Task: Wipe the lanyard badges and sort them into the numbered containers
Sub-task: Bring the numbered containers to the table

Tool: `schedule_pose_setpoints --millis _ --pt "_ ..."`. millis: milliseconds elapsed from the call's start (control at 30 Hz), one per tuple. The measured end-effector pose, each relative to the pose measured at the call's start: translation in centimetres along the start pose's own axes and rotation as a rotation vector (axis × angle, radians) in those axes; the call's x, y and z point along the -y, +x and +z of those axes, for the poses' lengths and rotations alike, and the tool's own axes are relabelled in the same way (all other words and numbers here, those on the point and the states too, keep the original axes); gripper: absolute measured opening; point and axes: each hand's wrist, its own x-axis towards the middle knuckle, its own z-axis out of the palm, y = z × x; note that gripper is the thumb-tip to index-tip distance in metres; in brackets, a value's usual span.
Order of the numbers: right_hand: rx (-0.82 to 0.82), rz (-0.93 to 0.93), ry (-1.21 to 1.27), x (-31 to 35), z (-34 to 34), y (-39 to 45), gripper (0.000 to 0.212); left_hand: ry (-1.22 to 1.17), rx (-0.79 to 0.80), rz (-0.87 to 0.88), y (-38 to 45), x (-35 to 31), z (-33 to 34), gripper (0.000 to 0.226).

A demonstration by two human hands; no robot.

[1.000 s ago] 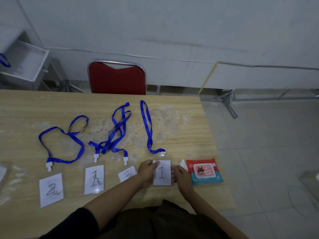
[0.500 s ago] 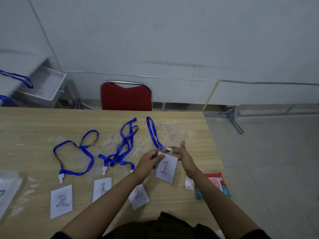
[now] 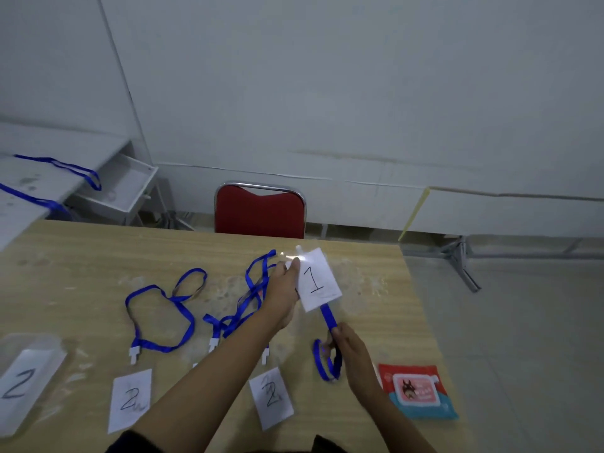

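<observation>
My left hand (image 3: 283,289) pinches the top corner of a clear badge (image 3: 315,280) with a paper marked 1, raised above the wooden table (image 3: 81,256). Its blue lanyard (image 3: 327,318) runs down from the badge into my right hand (image 3: 349,351), which grips the strap with a loop hanging below. Two badges marked 2 (image 3: 130,398) (image 3: 272,397) lie near the front edge. A clear container marked 2 (image 3: 23,380) sits at the front left. Two more blue lanyards (image 3: 163,308) (image 3: 248,299) lie on the table.
A red and blue pack of wet wipes (image 3: 418,390) lies at the front right. A red chair (image 3: 260,210) stands behind the table. At the far left a white shelf (image 3: 121,188) and a surface with another blue lanyard (image 3: 65,168) are visible.
Both hands lifted badge 1 off the table. My left hand raised it further back, and my right hand slid down the strap toward me. The camera tilted up.
</observation>
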Motion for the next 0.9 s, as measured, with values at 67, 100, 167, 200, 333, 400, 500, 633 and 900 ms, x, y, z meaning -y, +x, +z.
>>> schedule_pose_setpoints --millis 67,100,167,200,333,400,500,633,900 --pt "0.025 0.032 -0.040 -0.4 0.1 -0.5 0.028 -0.016 -0.042 0.024 0.2 -0.3 0.6 0.019" --pt "0.031 0.048 -0.062 -0.7 0.1 -0.8 0.027 -0.038 -0.064 0.031 0.4 -0.5 0.7 0.023" --pt "0.048 0.062 -0.088 -1.1 0.0 -1.4 0.028 -0.096 -0.070 0.025 1.0 -0.9 0.8 0.027" --pt "0.059 0.072 -0.105 -1.3 -0.1 -1.7 0.028 -0.120 -0.052 0.014 1.2 -1.3 0.8 0.022" --pt "0.166 0.178 -0.205 -2.2 -1.1 -2.7 0.029 -0.043 -0.010 0.036 1.7 -2.2 0.2 0.015" --pt "0.220 0.234 -0.291 -2.4 -2.0 -3.0 0.028 -0.017 0.006 0.039 2.0 -2.2 -0.2 0.017" --pt "0.219 0.257 -0.434 -2.0 -3.6 -2.5 0.027 0.019 0.100 -0.020 2.0 -1.9 -0.7 0.024" --pt "0.138 0.109 -0.693 -0.4 -5.9 0.0 0.023 0.169 0.265 -0.122 1.4 -1.5 -1.4 0.020" --pt "0.152 -0.233 -1.090 6.0 -7.4 5.0 0.030 0.419 0.563 -0.212 -0.2 -0.2 -1.6 0.027"
